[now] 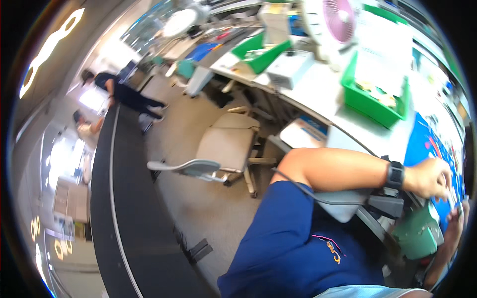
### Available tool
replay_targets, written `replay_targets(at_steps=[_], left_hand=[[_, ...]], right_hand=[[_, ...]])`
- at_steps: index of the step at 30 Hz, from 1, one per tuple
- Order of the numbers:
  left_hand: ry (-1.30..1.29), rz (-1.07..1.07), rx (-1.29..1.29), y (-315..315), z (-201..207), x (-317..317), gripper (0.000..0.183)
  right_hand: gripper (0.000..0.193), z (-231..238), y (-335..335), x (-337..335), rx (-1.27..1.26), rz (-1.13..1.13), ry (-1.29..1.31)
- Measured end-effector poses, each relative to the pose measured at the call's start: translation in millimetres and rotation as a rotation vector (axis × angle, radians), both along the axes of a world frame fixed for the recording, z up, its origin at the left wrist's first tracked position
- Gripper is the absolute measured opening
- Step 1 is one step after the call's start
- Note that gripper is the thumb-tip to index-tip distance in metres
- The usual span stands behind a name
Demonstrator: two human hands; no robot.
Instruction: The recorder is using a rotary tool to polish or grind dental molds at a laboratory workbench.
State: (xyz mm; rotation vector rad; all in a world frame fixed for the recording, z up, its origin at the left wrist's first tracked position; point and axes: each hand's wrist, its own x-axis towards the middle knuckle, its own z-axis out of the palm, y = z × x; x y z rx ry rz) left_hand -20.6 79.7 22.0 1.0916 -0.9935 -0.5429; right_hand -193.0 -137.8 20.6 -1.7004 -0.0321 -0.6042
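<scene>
At the far right edge, above a blue work mat (416,141), my left hand (431,178) is closed, fingertips pinched together. A black band with a box-like unit (395,175) is strapped round that wrist. Just below it, my right hand (454,222) has its fingers bent inward, close to the left fingertips. A small pale piece seems to lie between the two hands, too blurred to name. Next to them is a rounded teal-green object (415,233), its kind unclear. Small red and white items on the mat are smeared by motion.
The white bench (343,116) carries a green bin (372,107) of small parts, a second green bin (261,57), a white box (290,68) and a fan (339,20). A beige chair (228,141) stands beside it. A black conveyor belt (131,213) runs at left, with people beyond.
</scene>
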Motion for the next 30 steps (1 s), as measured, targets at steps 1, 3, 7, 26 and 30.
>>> replay_targets(at_steps=[1, 3, 7, 26, 30], left_hand=[[0.005, 0.004, -0.064, 2, 0, -2, 0.016], [-0.096, -0.003, 0.003, 6, 2, 1, 0.021], [-0.016, -0.068, 0.140, 12, 10, 1, 0.022], [-0.140, 0.013, 0.278, 20, 32, -15, 0.016], [-0.131, 0.022, 0.276, 17, 30, -16, 0.015]], right_hand=[[0.024, 2, 5, 1, -0.001, -0.020, 0.021], [0.022, 7, 16, 7, 0.121, -0.082, 0.084], [0.022, 21, 43, 6, -0.099, -0.100, 0.010], [0.031, 40, 63, 9, 0.190, 0.206, 0.136], [0.030, 41, 63, 9, 0.165, 0.191, 0.144]])
